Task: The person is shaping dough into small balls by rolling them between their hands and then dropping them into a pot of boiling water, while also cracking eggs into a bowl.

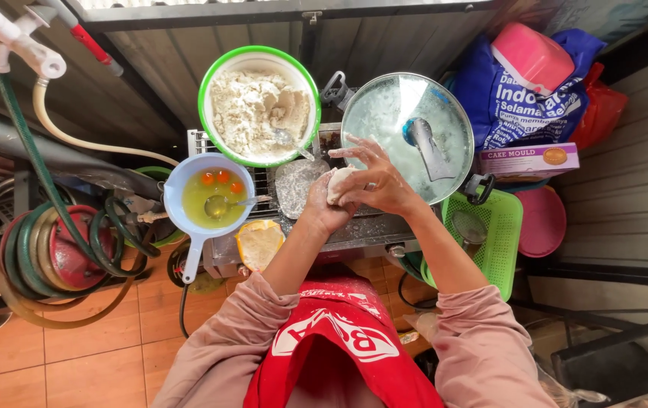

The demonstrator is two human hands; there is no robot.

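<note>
**Dough lump cupped between both hands over the stove**

Dough lump [338,183], pale and floury, sits between my two hands directly in front of the green-rimmed flour bowl [257,106]. My left hand [322,205] cradles it from below, curled shut around it, and my right hand [378,180] wraps over the top with fingers bent, so both are gripping the same lump. I judge it soft, light and a bit sticky; it should give under the fingertips, so holding it in the cupped palm rather than pinching seems the safest grasp.

Just left of and below the flour bowl stands a blue handled scoop [205,198] with beaten egg, yolks and a spoon. To the bowl's right is a pan under a glass lid [407,132].

Farther right of the bowl, past the lid, a long flat cardboard box [529,160] in pink and white lies on its side. Behind it slumps a blue printed bag [516,94] with white lettering, a pink plastic tub [532,57] on top, and a red bag [602,109] at the edge.
</note>
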